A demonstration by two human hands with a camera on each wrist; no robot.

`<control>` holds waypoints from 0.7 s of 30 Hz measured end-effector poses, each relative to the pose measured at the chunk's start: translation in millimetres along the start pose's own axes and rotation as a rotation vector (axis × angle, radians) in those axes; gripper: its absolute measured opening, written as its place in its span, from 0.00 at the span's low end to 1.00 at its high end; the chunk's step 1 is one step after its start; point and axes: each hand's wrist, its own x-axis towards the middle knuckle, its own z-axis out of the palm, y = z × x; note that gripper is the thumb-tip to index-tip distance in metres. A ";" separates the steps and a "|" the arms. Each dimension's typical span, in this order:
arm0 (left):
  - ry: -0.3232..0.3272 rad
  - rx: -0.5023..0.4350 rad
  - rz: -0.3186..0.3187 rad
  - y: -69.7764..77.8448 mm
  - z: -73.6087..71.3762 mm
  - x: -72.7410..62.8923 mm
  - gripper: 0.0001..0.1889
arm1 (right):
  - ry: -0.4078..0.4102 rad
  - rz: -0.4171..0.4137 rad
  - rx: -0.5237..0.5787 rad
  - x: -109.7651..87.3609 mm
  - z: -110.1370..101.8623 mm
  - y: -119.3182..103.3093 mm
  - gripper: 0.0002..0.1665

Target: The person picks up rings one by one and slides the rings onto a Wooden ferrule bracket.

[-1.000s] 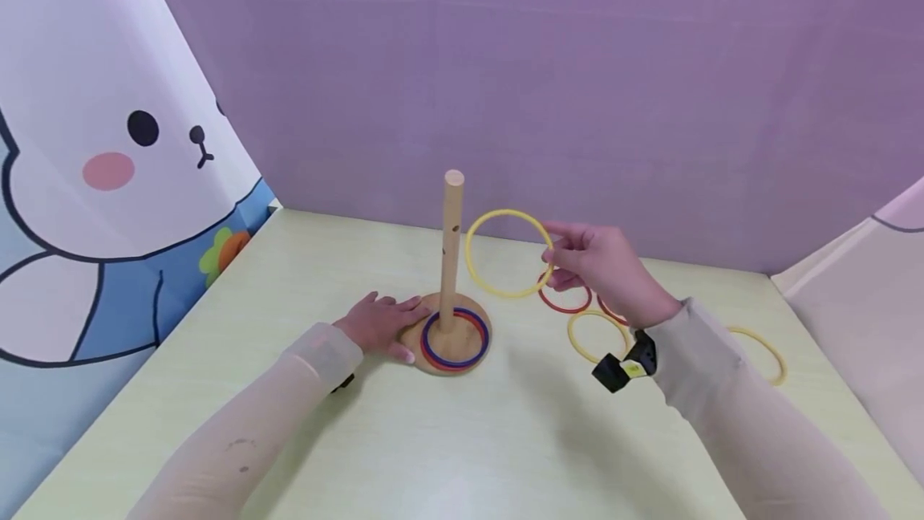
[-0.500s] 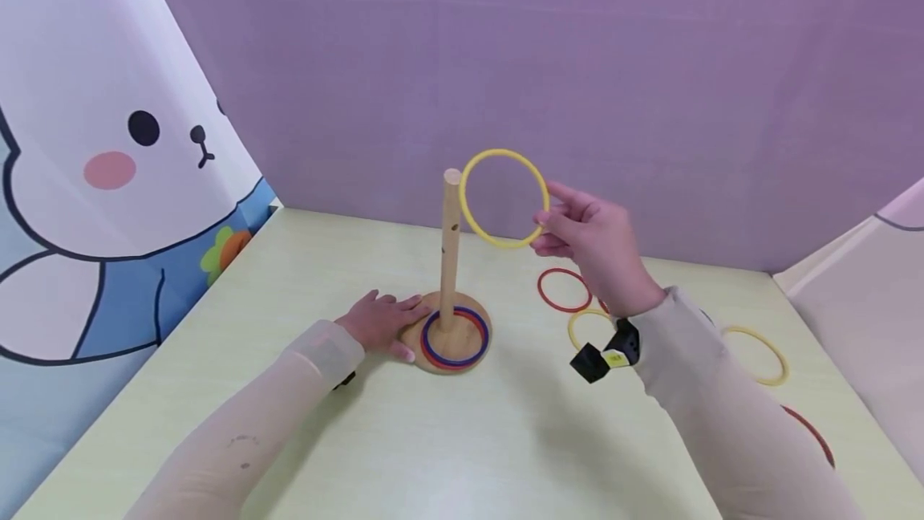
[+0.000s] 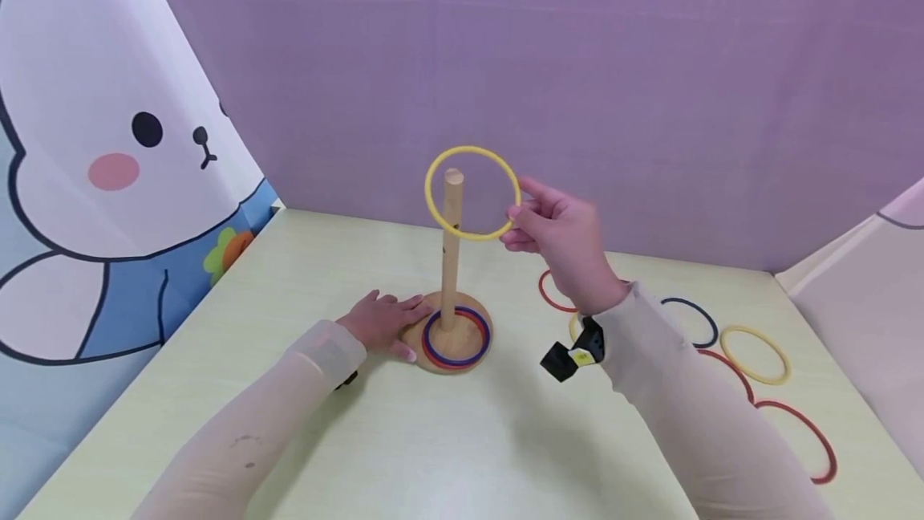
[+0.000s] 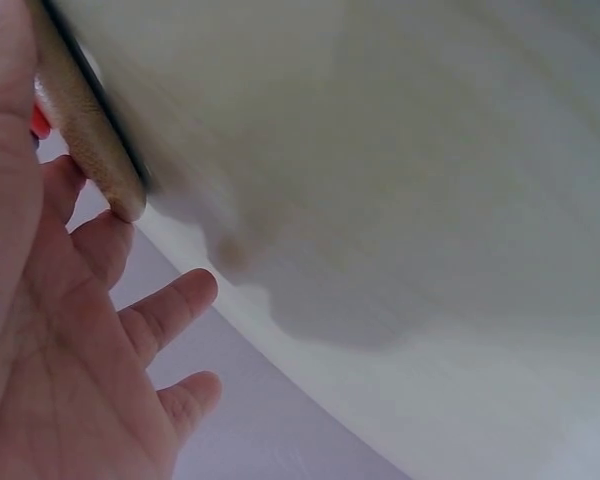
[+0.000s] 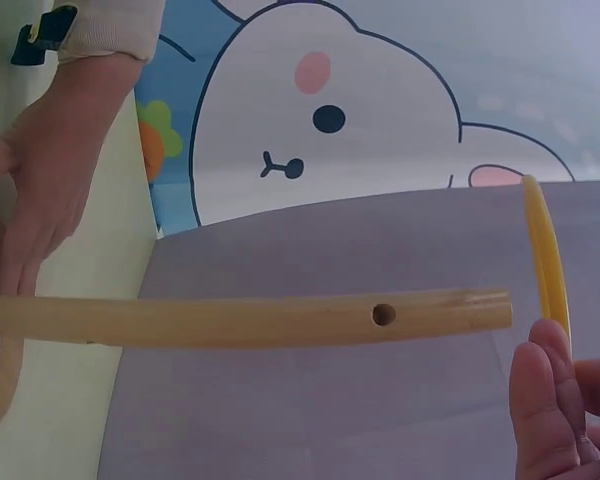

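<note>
Hands split the work at a ring-toss stand: the right hand [image 3: 556, 233] pinches a yellow ring [image 3: 472, 149] between thumb and fingers, while the left hand [image 3: 378, 322], fingers loosely spread, rests on the round wooden base [image 3: 460, 339]. From the right wrist, the yellow ring appears nearly edge-on, just above the top of the upright wooden post [image 3: 451, 263] with a gap between. Around the foot of the post, a blue ring [image 3: 456, 364] lies over a red one [image 3: 436, 363]. Across the tabletop [image 3: 447, 440], beyond the right forearm, lie another blue ring [image 3: 703, 311], a second yellow ring [image 3: 772, 382] and two red rings [image 3: 814, 428]. More rings, one red [image 3: 541, 289] and one yellow [image 3: 572, 327], show partly behind the right hand and wrist. Purple cloth [image 3: 549, 62] hangs behind; a cartoon-animal print [image 3: 79, 103] covers the left side.
</note>
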 end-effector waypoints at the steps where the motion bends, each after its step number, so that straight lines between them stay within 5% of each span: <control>1: -0.003 -0.006 -0.001 0.1 -0.5 0.1 0.45 | 0.000 0.005 -0.003 -0.1 1.4 0.6 0.30; 21: -0.031 -0.059 -0.027 3.9 -4.6 -1.7 0.45 | -0.026 0.071 -0.019 1.0 9.0 22.7 0.29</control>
